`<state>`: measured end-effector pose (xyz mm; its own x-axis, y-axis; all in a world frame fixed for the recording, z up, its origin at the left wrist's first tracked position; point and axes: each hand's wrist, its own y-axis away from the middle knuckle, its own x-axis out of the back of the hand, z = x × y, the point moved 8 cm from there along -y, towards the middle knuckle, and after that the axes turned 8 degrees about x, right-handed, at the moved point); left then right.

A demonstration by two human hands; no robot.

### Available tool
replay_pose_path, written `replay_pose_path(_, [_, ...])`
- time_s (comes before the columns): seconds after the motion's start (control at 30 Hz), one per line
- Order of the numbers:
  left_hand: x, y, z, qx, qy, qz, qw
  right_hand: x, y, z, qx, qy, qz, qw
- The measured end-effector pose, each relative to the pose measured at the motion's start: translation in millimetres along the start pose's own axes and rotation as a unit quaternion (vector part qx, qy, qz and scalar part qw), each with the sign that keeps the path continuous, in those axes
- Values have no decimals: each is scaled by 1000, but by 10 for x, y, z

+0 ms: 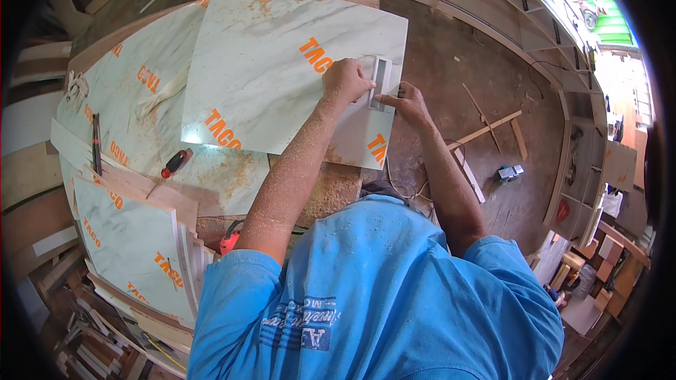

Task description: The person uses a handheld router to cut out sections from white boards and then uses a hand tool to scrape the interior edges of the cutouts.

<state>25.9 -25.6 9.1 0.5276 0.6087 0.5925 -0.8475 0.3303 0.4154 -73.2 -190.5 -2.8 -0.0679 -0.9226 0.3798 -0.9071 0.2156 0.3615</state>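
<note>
A white marble-patterned panel [260, 63] with orange lettering lies over larger panels [120, 123] of the same look, which carry patches of sawdust. Near its right edge is a narrow white rectangular fitting [381, 77] with a long grey centre slot. My left hand [343, 83] is closed at the fitting's left side, thumb and fingertips against it. My right hand [410, 104] grips at its lower right, thumb across it and fingers curled by the panel's edge. Both forearms are dusted with sawdust. A red-and-black screwdriver [176, 163] lies left of the top panel.
Stacked panels [123, 253] lean at lower left, near a red tool [230, 238]. Wooden strips [486, 127] and a small boxy object [508, 173] lie on the brown floor at right. Cabinet carcasses [521, 7] line the back and right; offcuts [598, 274] are piled at lower right.
</note>
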Motion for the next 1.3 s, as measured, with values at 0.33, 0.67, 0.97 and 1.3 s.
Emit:
replay_pose_path(0.33, [-8,0,45,25,-61,6,998,54,58,-37,23,-1,17,1000])
replay_pose_path(0.67, [1,171,-10,48,-28,67,996,289,309,973,-93,-359,4,929])
replay_pose_path(0.97, [-483,987,589,-149,-211,158,953,619,1381,2761,-245,-293,119,916])
replay_pose_path(1.3, [-405,970,465,-92,-220,178,955,564,1893,3516,-300,-153,63,939])
